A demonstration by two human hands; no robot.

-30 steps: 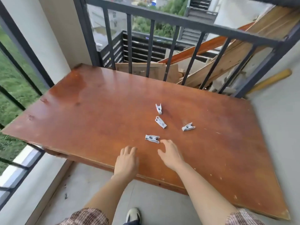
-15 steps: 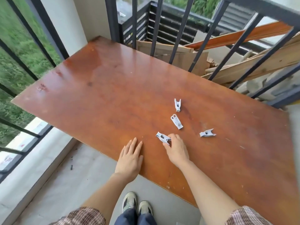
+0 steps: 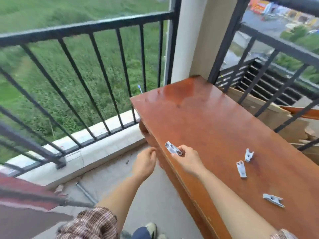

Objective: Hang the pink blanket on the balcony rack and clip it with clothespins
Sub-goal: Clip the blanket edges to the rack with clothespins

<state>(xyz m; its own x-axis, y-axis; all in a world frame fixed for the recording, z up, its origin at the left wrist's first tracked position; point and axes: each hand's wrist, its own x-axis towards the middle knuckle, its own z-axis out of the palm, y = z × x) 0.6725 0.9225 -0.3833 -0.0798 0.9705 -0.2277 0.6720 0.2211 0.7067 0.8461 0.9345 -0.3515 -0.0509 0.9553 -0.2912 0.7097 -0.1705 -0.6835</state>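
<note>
Clothespin (image 3: pixel 173 149), grey forked plastic, is pinched in right hand (image 3: pixel 189 160) over glossy reddish wooden bench (image 3: pixel 198 114) edge; three pins (image 3: pixel 249 155) (image 3: pixel 241 169) (image 3: pixel 273 200) lie there. Left hand (image 3: pixel 145 162) loosely curled, seemingly empty.

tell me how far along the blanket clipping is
Done: one clothespin is off the table. In hand: the right hand pinches it; the left hand holds nothing. Left: three clothespins lie on the table, none clipped. Blurred reddish fabric at the lower left edge may be the blanket; whether it hangs is unclear.
</note>
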